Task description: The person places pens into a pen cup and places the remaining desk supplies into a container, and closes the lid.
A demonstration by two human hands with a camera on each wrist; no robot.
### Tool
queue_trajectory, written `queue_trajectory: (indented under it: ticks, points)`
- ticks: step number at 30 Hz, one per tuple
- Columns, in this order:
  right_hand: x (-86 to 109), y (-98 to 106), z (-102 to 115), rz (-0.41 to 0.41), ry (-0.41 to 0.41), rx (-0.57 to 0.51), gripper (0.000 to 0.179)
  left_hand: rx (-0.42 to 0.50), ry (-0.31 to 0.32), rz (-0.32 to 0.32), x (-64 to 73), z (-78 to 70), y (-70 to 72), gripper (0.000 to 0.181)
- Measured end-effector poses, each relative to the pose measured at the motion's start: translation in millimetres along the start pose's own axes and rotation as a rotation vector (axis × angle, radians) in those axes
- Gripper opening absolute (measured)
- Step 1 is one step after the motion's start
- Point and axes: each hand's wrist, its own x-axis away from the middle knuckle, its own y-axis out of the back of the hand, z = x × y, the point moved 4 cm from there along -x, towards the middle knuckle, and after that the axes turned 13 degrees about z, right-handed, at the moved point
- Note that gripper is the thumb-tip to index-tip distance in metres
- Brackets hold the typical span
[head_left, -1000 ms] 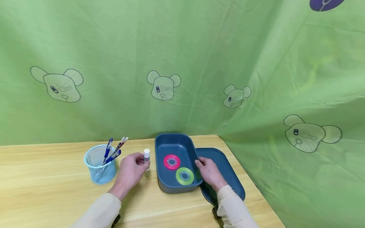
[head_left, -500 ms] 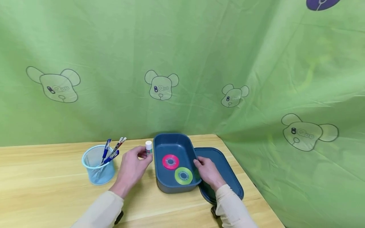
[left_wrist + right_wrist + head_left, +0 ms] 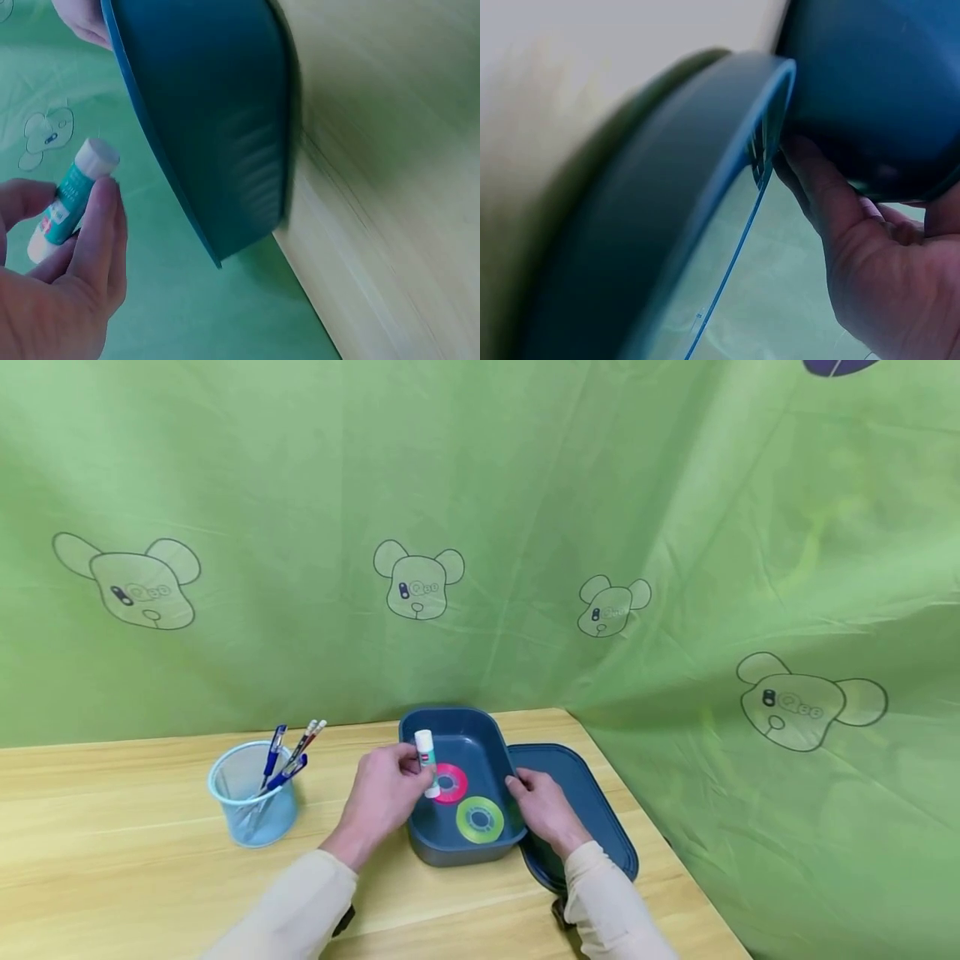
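Observation:
A glue stick [image 3: 427,763] with white ends and a teal label is pinched upright, slightly tilted, between the thumb and fingers of my left hand [image 3: 386,791], over the left part of a dark blue box [image 3: 448,855]. In the left wrist view, the glue stick [image 3: 69,201] shows above the box's rim. My right hand [image 3: 549,807] grips the box's right wall, thumb at the rim; the right wrist view shows its fingers [image 3: 829,187] against the outer wall. Inside the box lie a pink tape roll [image 3: 451,783] and a yellow-green tape roll [image 3: 480,820].
The box's dark blue lid [image 3: 592,793] lies on the wooden table [image 3: 150,893], right of the box and partly under my right arm. A light blue mesh cup [image 3: 258,822] with pens and pencils stands at the left. Green cloth [image 3: 300,652] hangs behind the table.
My left hand has lifted the glue stick from beside the box and carried it right, over the box. My right hand keeps its grip on the box wall. The view has shifted slightly.

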Motion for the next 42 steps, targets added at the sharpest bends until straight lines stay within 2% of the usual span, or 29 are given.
queue_trajectory:
  ticks: [6, 12, 16, 23, 32, 36, 42]
  points:
    - [0.5, 0, 2, 0.002, 0.008, 0.01, 0.024, -0.081, 0.07, 0.077, -4.9, -3.6, -13.1, 0.022]
    - [1.6, 0, 0, 0.001, 0.002, 0.003, 0.025, -0.101, 0.113, 0.16, -7.9, -1.8, -23.3, 0.024]
    - [0.5, 0, 0, 0.006, -0.001, -0.006, 0.025, -0.125, 0.124, 0.176, -9.6, 0.7, -26.8, 0.017]
    - [0.5, -1, 0, 0.008, 0.007, -0.008, 0.029, -0.167, 0.217, 0.198, -11.8, 3.9, -29.1, 0.015]
    - [1.5, -1, -1, 0.001, -0.002, -0.006, 0.034, -0.23, 0.219, 0.221, -12.0, 0.5, -31.8, 0.015]
    - [1.0, -1, -1, 0.001, 0.002, 0.002, 0.029, -0.272, 0.211, 0.218, -11.8, -0.4, -32.8, 0.019]
    - [0.4, 0, -1, 0.003, 0.001, 0.001, 0.028, -0.216, 0.208, 0.201, -10.1, 3.4, -31.1, 0.021]
